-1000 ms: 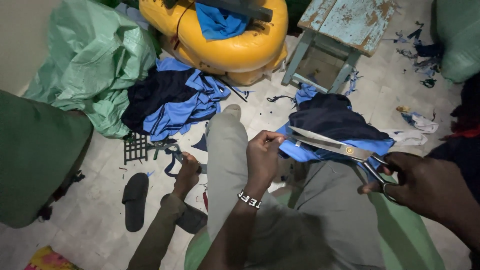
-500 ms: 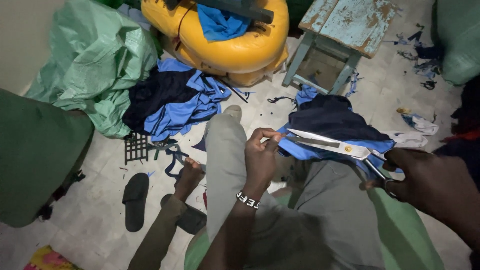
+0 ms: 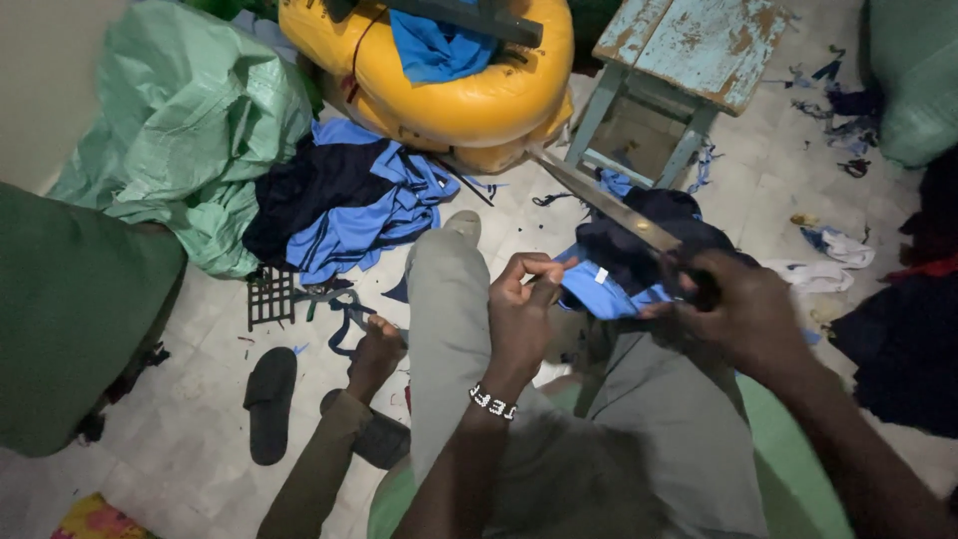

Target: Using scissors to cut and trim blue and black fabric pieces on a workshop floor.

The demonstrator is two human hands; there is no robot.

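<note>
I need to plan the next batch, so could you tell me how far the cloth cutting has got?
Done: offcut scraps litter the floor. In hand: the right hand holds scissors, blades shut, pointing away; the left hand pinches grey fabric over the knee. Left: the blue and dark cloth pile lies untouched.

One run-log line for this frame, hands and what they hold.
left hand: pinching grey cloth | right hand: grip on scissors, blades shut, pointing up-left | blue fabric between hands

grey cloth (image 3: 469, 329): plain grey
scissors (image 3: 609, 205): silver blades
folded cloth (image 3: 609, 289): blue and navy
tub (image 3: 449, 100): yellow
stool (image 3: 699, 45): chipped light blue
sack (image 3: 180, 120): pale green
sandal (image 3: 269, 399): black
</note>
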